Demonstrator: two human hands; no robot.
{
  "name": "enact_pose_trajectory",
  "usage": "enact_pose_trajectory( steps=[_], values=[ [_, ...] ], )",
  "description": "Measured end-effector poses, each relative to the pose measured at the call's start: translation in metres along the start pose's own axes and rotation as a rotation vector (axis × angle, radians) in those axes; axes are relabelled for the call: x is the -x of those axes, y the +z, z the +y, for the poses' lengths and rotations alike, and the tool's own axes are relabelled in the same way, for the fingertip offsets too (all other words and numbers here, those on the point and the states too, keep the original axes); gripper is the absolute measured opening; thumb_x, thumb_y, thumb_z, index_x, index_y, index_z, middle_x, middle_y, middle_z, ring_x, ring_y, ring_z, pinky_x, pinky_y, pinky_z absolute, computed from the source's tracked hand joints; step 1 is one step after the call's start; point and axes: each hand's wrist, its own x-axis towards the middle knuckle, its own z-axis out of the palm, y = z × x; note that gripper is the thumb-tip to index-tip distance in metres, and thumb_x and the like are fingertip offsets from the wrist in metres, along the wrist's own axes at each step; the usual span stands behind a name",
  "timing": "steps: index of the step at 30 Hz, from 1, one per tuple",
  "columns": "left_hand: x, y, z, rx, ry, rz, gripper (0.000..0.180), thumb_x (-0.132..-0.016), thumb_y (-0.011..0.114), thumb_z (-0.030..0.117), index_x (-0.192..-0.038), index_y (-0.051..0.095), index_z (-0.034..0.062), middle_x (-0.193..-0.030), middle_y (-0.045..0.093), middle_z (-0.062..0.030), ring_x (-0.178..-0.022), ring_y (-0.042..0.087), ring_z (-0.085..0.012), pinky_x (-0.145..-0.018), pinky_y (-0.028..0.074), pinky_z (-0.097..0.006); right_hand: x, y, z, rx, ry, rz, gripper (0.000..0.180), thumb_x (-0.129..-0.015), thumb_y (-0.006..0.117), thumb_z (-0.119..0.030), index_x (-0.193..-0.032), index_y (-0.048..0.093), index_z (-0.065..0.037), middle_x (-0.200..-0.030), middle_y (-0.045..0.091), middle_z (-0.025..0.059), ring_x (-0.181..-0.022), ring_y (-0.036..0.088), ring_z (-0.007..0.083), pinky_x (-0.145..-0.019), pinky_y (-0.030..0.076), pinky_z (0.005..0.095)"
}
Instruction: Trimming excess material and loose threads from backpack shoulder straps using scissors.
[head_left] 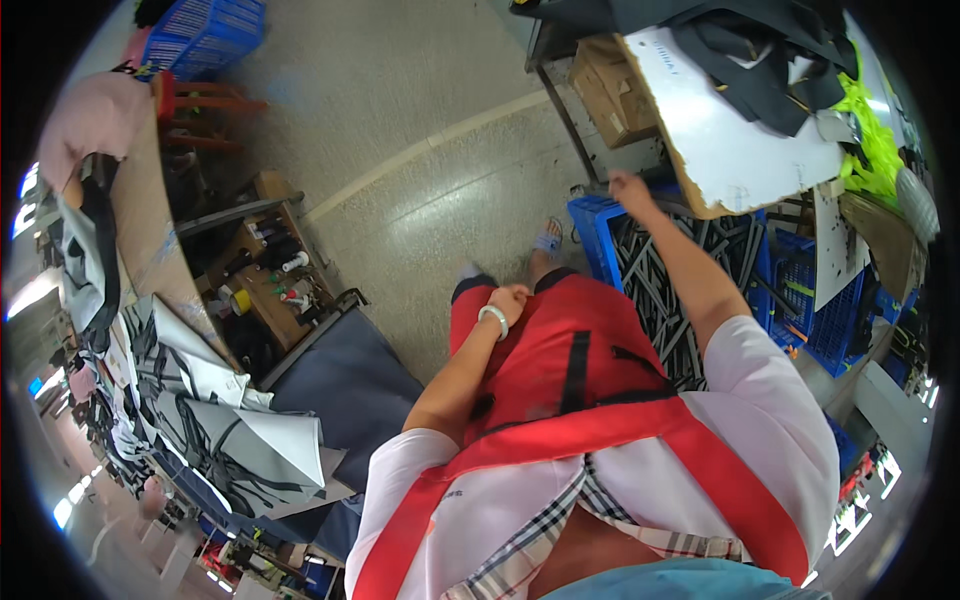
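My left hand (510, 299), with a pale bangle (494, 319) at its wrist, hangs in front of my red apron (535, 350). Its fingers are curled in, and nothing shows in them. Out to the right, my right hand (627, 190) is also curled, with no object visible in it. It appears above the corner of a blue crate (596, 238); whether it touches the rim I cannot tell. Many dark grey strips (655, 290) fill that crate, partly covered by my forearm.
A white-topped table (730, 140) carrying black fabric pieces (750, 60) stands at the right, a cardboard box (612, 95) beside it. On the left are an open drawer of thread spools (275, 265), a worktable (165, 260) with cut pieces, and a blue basket (205, 38) farther off.
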Motion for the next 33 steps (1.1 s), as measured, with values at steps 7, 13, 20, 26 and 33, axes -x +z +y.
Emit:
enact_pose_trajectory(
  steps=[7, 13, 20, 26, 33],
  values=[
    [-0.073, -0.053, -0.017, -0.511, 0.058, -0.101, 0.025, -0.082, 0.057, 0.02, -0.105, 0.066, 0.016, -0.112, 0.061, -0.0072, -0.109, 0.053, -0.0267, -0.091, 0.038, -0.043, -0.157, 0.035, -0.024, 0.001, 0.147, 0.101, 0.04, -0.09, 0.057, -0.027, -0.127, 0.054, -0.011, -0.099, 0.065, 0.0145, -0.093, 0.062, 0.0305, -0.083, 0.048, 0.0397],
    [-0.121, -0.095, -0.051, -0.442, 0.004, -0.067, 0.024, -0.082, 0.061, 0.026, -0.101, 0.067, 0.0133, -0.109, 0.061, -0.0065, -0.109, 0.052, -0.0271, -0.096, 0.036, -0.044, -0.25, 0.053, 0.025, 0.516, 0.14, 0.117, 0.038, -0.091, 0.05, -0.022, -0.126, 0.053, -0.006, -0.107, 0.065, 0.0138, -0.105, 0.058, 0.0332, -0.088, 0.048, 0.0421],
    [-0.156, -0.099, -0.034, -0.368, 0.011, -0.13, 0.019, -0.082, 0.059, 0.02, -0.098, 0.068, 0.0125, -0.101, 0.064, -0.0066, -0.104, 0.054, -0.0272, -0.095, 0.037, -0.042, -0.318, -0.005, 0.1, 1.57, 0.108, -0.507, 0.03, -0.092, 0.046, -0.02, -0.108, 0.069, -0.008, -0.115, 0.065, 0.0121, -0.108, 0.06, 0.0289, -0.084, 0.051, 0.0384],
    [-0.153, -0.099, -0.028, -0.346, -0.047, -0.069, 0.017, -0.082, 0.059, 0.018, -0.095, 0.068, 0.0122, -0.1, 0.065, -0.006, -0.102, 0.055, -0.0266, -0.091, 0.039, -0.04, -0.283, -0.019, 0.144, 1.013, 0.473, -0.13, 0.025, -0.085, 0.059, -0.021, -0.098, 0.072, -0.004, -0.107, 0.067, 0.0181, -0.101, 0.064, 0.032, -0.08, 0.053, 0.0436],
    [-0.165, -0.096, -0.033, -0.24, -0.062, -0.082, 0.016, -0.082, 0.059, 0.017, -0.094, 0.068, 0.011, -0.096, 0.065, -0.0056, -0.098, 0.056, -0.0259, -0.089, 0.039, -0.039, -0.296, -0.044, 0.219, -0.226, 1.029, 0.546, 0.018, -0.088, 0.056, -0.015, -0.092, 0.063, 0.0, -0.094, 0.069, 0.0137, -0.083, 0.069, 0.0238, -0.065, 0.058, 0.0367]
  ],
)
